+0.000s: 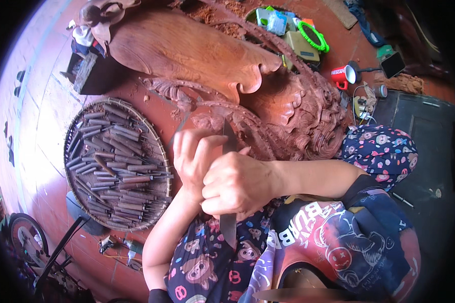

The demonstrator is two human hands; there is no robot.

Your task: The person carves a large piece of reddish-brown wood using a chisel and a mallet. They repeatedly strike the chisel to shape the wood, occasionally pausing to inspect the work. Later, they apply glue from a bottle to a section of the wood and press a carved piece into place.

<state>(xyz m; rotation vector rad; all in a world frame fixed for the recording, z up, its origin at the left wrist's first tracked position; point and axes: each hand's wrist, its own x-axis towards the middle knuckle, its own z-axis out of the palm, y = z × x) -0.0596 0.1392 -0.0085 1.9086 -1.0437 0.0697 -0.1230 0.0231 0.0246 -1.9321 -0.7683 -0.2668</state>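
In front of my lap both hands meet around a long, flat dark metal strip [229, 137], like a file or blade. It stands lengthwise, and its tapered lower end shows below my hands. My right hand [232, 186] is closed in a fist around its middle. Behind and to the left, my left hand [193, 157] has its fingers bent, their tips at the strip's upper part; its palm side is hidden. Just beyond lies a large carved wooden piece [187, 50], smooth and leaf-shaped, with rough reddish carving along its near and right sides.
At my left, a round woven tray [168, 171] holds many wooden-handled carving tools [124, 146]. A red mug [343, 74] and a dark rectangular device on a stand [392, 65] are at the far right. A green-rimmed round object [313, 36] lies among boxes. A bicycle wheel [28, 237] shows lower left.
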